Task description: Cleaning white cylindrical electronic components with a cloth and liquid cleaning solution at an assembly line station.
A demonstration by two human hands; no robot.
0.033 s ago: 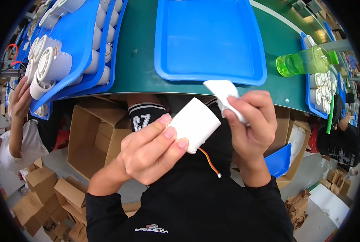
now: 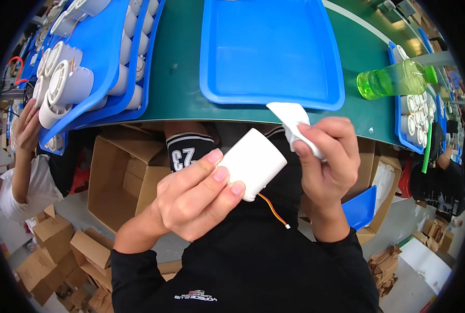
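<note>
My left hand (image 2: 193, 195) grips a smooth white plastic cylinder (image 2: 256, 159) by its lower end, fingers and thumb pressed on its side. The cylinder tilts, its upper end toward the blue tray. From its lower end hangs a thin red, yellow and dark cable (image 2: 272, 207) with a small white plug. To the right, my right hand (image 2: 329, 159) pinches a crumpled white wipe (image 2: 292, 119) between thumb and fingers. The wipe is close to the cylinder's upper right side but apart from it.
A blue tray (image 2: 271, 99) lies on the green table (image 2: 175, 62). Stacked blue trays (image 2: 105, 86) at left hold several white cylindrical units. A green bottle (image 2: 394, 81) lies at right. Cardboard boxes (image 2: 118, 177) stand below the table edge. Another person's hand (image 2: 26, 128) touches units at far left.
Both hands have shifted very slightly to the right, with the cylinder and the wipe still in them. The cable's plug has swung a little to the right.
</note>
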